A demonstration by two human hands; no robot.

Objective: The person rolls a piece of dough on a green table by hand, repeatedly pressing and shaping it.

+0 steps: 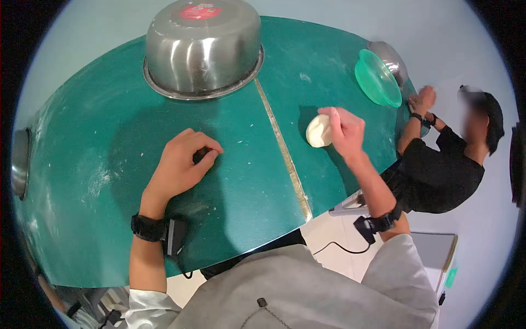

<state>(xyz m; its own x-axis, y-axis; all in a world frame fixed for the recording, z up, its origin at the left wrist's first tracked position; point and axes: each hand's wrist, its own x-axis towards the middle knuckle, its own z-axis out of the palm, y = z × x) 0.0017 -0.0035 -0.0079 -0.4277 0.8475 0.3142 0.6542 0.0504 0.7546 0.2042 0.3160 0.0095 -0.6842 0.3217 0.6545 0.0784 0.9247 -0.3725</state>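
My right hand (348,131) is closed around the near side of a pale, smooth lump of dough (318,131), right of the seam in the green table (246,181). Its fingers are curled, and part of the dough is hidden behind them. My left hand (183,162) is just above the table, left of the seam. Thumb and forefinger meet at their tips in a loose ring, with nothing visible between them. Beyond it, a large steel basin (203,55) stands upside down.
A green plastic bowl (378,78) and a steel bowl (389,60) are at the far right. Beside them is another person in black (444,170), hands together. A metal container (21,164) is at the left edge. Pale specks dot the tabletop.
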